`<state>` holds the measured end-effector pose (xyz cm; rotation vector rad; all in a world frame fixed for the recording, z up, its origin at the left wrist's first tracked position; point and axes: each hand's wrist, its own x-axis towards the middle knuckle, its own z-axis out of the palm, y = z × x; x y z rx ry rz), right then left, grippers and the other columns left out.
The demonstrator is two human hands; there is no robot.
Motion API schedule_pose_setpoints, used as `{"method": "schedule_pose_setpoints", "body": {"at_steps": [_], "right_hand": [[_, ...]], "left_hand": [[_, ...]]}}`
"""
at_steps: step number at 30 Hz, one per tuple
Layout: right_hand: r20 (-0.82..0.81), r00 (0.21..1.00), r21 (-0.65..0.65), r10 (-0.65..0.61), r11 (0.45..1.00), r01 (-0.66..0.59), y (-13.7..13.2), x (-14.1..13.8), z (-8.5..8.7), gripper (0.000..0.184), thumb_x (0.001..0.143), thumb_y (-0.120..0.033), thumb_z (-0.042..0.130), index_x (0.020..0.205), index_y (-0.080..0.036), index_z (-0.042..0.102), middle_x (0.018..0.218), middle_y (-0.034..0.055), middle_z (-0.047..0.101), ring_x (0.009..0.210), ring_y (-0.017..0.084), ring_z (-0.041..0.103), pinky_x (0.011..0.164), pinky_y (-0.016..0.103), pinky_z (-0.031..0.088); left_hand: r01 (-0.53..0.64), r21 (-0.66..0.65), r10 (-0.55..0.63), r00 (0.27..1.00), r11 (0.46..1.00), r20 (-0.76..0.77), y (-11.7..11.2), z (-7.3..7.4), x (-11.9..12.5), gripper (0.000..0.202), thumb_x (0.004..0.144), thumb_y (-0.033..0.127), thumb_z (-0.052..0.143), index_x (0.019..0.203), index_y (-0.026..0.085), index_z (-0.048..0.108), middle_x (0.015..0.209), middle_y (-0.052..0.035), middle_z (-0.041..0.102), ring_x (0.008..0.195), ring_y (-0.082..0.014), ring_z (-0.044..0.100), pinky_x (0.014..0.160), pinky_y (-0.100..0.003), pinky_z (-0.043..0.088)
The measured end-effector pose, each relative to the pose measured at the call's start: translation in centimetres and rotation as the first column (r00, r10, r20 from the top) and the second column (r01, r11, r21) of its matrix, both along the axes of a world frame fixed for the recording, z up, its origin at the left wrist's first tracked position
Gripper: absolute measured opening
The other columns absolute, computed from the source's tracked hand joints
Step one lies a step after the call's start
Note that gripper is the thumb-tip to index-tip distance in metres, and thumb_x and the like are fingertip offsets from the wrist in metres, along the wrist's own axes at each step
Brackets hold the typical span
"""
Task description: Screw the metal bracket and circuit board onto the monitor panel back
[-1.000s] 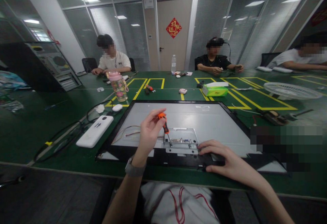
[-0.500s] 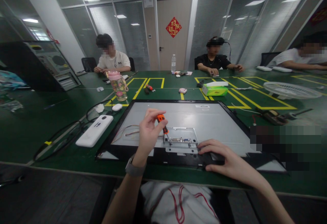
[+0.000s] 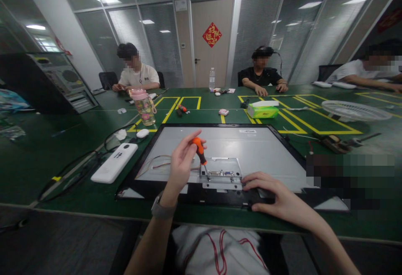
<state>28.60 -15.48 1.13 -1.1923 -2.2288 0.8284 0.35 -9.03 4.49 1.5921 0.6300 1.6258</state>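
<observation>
A flat display panel [image 3: 264, 149] with a black frame lies on the green table, its grey metal back facing up. Near its front edge sits a metal bracket [image 3: 220, 167] with a row of ports. My left hand [image 3: 184, 160] is closed on an orange and black screwdriver [image 3: 199, 146], which leans with its tip down at the bracket's left front part. Fingers spread, my right hand [image 3: 266, 191] rests on the panel's lower frame, its fingertips at the bracket's right corner. Thin cables [image 3: 160, 162] run across the panel left of the bracket.
Left of the panel lie a white power bank [image 3: 114, 163], a black cable [image 3: 67, 176] and a small white case [image 3: 142, 133]. Behind stand a pink-lidded bottle [image 3: 143, 109] and a green tissue pack [image 3: 263, 110]. A white fan grille [image 3: 354, 111] lies right. Several people sit across the table.
My left fingers have shifted around the screwdriver handle and loosened, and more of the handle shows. The tip stays at the bracket. My right hand keeps its place on the frame.
</observation>
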Motion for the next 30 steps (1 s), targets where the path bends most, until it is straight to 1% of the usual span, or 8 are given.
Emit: {"method": "schedule_pose_setpoints", "body": {"at_steps": [3, 6, 9, 12, 14, 19, 23, 30], "right_hand": [[-0.008, 1.0, -0.011, -0.007, 1.0, 0.007, -0.1, 0.0, 0.0, 0.031, 0.082, -0.047, 0.074, 0.104, -0.025, 0.071, 0.122, 0.0097, 0.065, 0.117, 0.028, 0.058, 0.104, 0.046, 0.043], [-0.016, 1.0, -0.02, -0.012, 1.0, 0.012, -0.2, 0.0, 0.0, 0.03, 0.081, -0.044, 0.076, 0.103, -0.025, 0.071, 0.123, 0.0093, 0.064, 0.117, 0.028, 0.058, 0.104, 0.045, 0.043], [-0.024, 1.0, -0.019, -0.011, 1.0, 0.011, -0.2, -0.1, 0.0, 0.029, 0.081, -0.043, 0.076, 0.103, -0.024, 0.071, 0.122, 0.0098, 0.064, 0.117, 0.028, 0.058, 0.104, 0.045, 0.043], [-0.029, 1.0, -0.017, -0.011, 1.0, 0.011, -0.1, -0.2, 0.1, 0.03, 0.081, -0.042, 0.077, 0.103, -0.023, 0.071, 0.121, 0.01, 0.064, 0.118, 0.028, 0.057, 0.104, 0.045, 0.042], [-0.031, 0.999, -0.015, -0.013, 1.0, 0.012, -0.1, -0.2, 0.1, 0.03, 0.08, -0.042, 0.077, 0.103, -0.024, 0.071, 0.122, 0.0097, 0.064, 0.118, 0.028, 0.057, 0.104, 0.045, 0.042], [-0.045, 0.999, -0.004, -0.015, 1.0, 0.015, -0.1, -0.3, 0.0, 0.031, 0.079, -0.041, 0.079, 0.103, -0.024, 0.071, 0.12, 0.0088, 0.065, 0.116, 0.027, 0.058, 0.103, 0.044, 0.043], [-0.051, 0.999, 0.0, -0.018, 1.0, 0.018, -0.1, -0.3, -0.1, 0.031, 0.079, -0.041, 0.079, 0.104, -0.025, 0.071, 0.121, 0.0087, 0.065, 0.117, 0.027, 0.058, 0.104, 0.044, 0.042], [-0.05, 0.999, -0.01, -0.021, 1.0, 0.02, -0.2, -0.4, 0.2, 0.03, 0.079, -0.042, 0.078, 0.104, -0.025, 0.072, 0.12, 0.0087, 0.065, 0.117, 0.028, 0.057, 0.103, 0.044, 0.042]], "left_hand": [[0.013, -0.027, -0.015, 0.997, 1.0, -0.077, -0.5, 0.3, -0.3, 0.036, 0.093, 0.031, 0.059, 0.128, 0.02, 0.061, 0.107, -0.0078, 0.068, 0.09, -0.0161, 0.069, 0.08, -0.027, 0.057], [-0.015, -0.063, 0.003, 0.983, 0.998, -0.186, -1.0, 1.4, -0.6, 0.038, 0.087, 0.024, 0.068, 0.123, 0.02, 0.061, 0.099, -0.0054, 0.07, 0.078, -0.014, 0.071, 0.074, -0.026, 0.06], [-0.077, -0.027, 0.075, 0.994, 0.997, -0.074, -1.2, 2.9, -0.4, 0.031, 0.087, 0.021, 0.066, 0.117, 0.02, 0.057, 0.102, -0.0045, 0.07, 0.072, -0.0129, 0.073, 0.071, -0.027, 0.062], [-0.08, 0.003, 0.08, 0.994, 0.997, 0.077, -1.3, 3.5, 1.0, 0.031, 0.087, 0.023, 0.067, 0.113, 0.021, 0.051, 0.1, -0.0034, 0.071, 0.065, -0.013, 0.073, 0.064, -0.028, 0.064], [-0.057, -0.042, 0.062, 0.991, 0.997, 0.121, -1.2, 3.2, 2.4, 0.03, 0.085, 0.023, 0.068, 0.109, 0.02, 0.05, 0.097, -0.0029, 0.071, 0.062, -0.0126, 0.072, 0.06, -0.027, 0.064], [-0.004, -0.143, 0.02, 0.994, 0.99, 0.11, -1.1, 1.0, 5.1, 0.03, 0.081, 0.022, 0.071, 0.105, 0.019, 0.053, 0.095, -0.0023, 0.07, 0.064, -0.0133, 0.073, 0.06, -0.026, 0.063], [-0.018, -0.145, 0.025, 0.999, 0.989, 0.042, -1.1, 0.1, 5.6, 0.03, 0.081, 0.021, 0.071, 0.106, 0.019, 0.055, 0.096, -0.0024, 0.07, 0.068, -0.0133, 0.074, 0.066, -0.025, 0.063], [-0.029, -0.112, 0.028, 1.0, 0.993, -0.012, -1.1, -0.3, 5.5, 0.028, 0.082, 0.023, 0.071, 0.106, 0.02, 0.057, 0.097, -0.0022, 0.07, 0.072, -0.0131, 0.073, 0.067, -0.026, 0.063]]}}
